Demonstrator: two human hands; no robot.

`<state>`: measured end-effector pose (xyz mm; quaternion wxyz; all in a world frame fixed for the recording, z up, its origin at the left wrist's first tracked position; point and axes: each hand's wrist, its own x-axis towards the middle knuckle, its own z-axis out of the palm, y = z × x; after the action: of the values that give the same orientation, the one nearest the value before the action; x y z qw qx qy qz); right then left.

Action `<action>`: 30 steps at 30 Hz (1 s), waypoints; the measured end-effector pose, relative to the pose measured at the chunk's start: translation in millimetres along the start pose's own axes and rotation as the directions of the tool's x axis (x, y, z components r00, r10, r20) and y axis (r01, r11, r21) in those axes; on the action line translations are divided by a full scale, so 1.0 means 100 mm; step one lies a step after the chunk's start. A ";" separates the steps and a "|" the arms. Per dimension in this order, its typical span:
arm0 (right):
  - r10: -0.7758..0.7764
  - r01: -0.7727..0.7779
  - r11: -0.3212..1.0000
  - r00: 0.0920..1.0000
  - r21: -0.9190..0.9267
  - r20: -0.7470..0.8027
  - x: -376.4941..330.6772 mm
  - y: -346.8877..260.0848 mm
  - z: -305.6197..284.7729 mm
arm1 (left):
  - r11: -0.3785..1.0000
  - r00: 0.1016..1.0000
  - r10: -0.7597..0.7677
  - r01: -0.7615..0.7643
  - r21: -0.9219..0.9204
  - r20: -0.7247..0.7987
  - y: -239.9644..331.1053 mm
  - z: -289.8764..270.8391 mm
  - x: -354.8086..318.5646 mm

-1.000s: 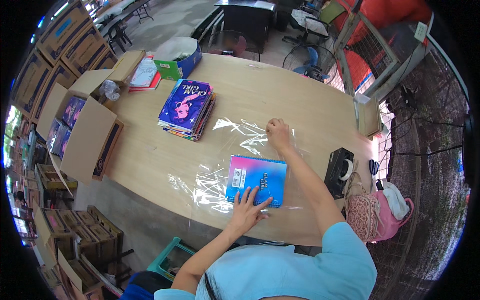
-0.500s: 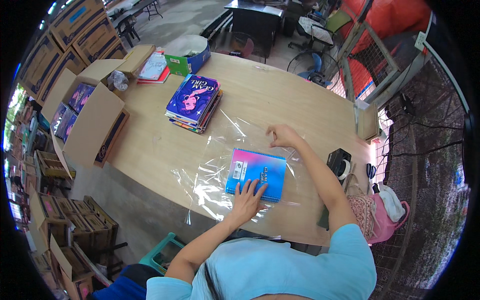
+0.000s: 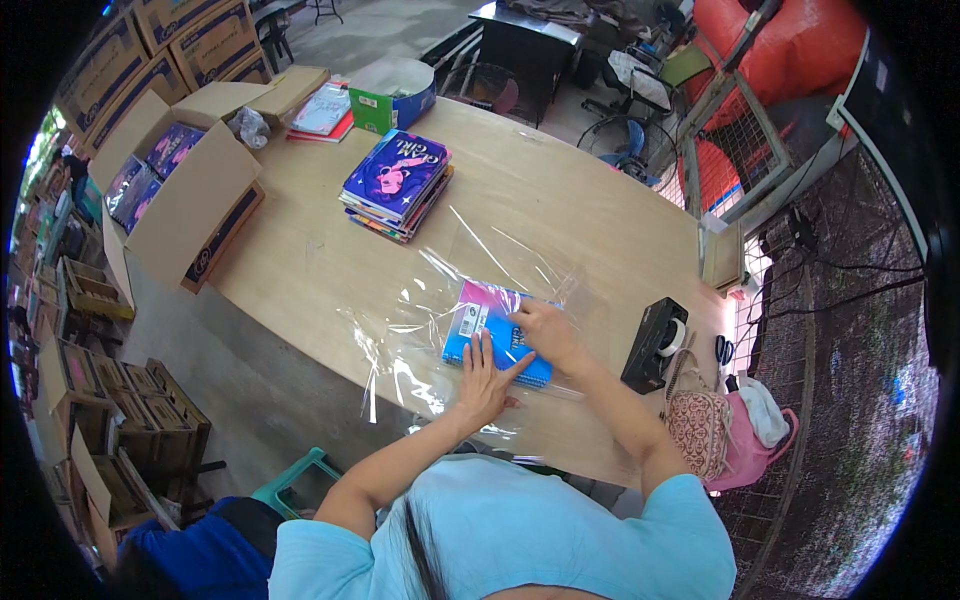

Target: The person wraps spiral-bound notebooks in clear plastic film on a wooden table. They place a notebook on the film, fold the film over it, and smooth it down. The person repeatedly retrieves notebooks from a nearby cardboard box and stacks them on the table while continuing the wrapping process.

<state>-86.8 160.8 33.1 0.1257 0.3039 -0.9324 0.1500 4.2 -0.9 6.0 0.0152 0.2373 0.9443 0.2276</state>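
Observation:
A spiral-bound notebook [image 3: 484,298] with a pink and blue cover and a white barcode label lies on the table, on a large sheet of clear plastic film [image 3: 400,375]. My left hand [image 3: 486,383] presses flat on its near part, fingers spread. Over its right half, my right hand [image 3: 545,332] is closed, its fingertips pinching what looks like the film's edge. The film is so clear that its exact fold is hard to see. Farther off stands a stack of notebooks [image 3: 395,185], the top one purple with a cartoon figure.
A black tape dispenser [image 3: 645,350] and scissors [image 3: 723,349] lie at the table's right, near a pink bag [image 3: 750,430]. To the left, an open carton [image 3: 205,205] holds purple notebooks. A blue and green box [image 3: 385,108] stands at the table's far edge.
My right hand has moved from beyond the notebook toward me, onto its right half, apparently bringing film along. My left hand stays pressed on the notebook. The whole view has shifted slightly.

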 end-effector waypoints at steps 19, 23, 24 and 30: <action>0.321 -0.311 0.944 0.943 0.114 -0.091 -0.22 -0.38 0.30 | 0.944 0.998 -0.070 0.066 0.324 0.002 -0.18 0.52 0.39; 0.322 -0.313 0.942 0.944 0.120 -0.067 -0.25 -0.37 0.36 | 0.936 0.996 -0.088 0.085 0.342 -0.007 -0.15 0.52 0.41; 0.328 -0.321 0.941 0.943 0.108 -0.051 -0.26 -0.38 0.38 | 0.939 0.995 -0.095 0.091 0.331 -0.004 -0.14 0.51 0.41; 0.282 -0.278 0.959 0.954 -0.050 0.097 -0.22 -0.41 0.29 | 0.980 0.982 -0.031 0.066 0.190 -0.184 -0.20 0.62 0.45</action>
<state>-48.6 130.1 7.3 0.0603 0.1737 -0.9738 0.1338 -36.4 29.9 -54.5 -0.0881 0.1928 0.9650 0.1541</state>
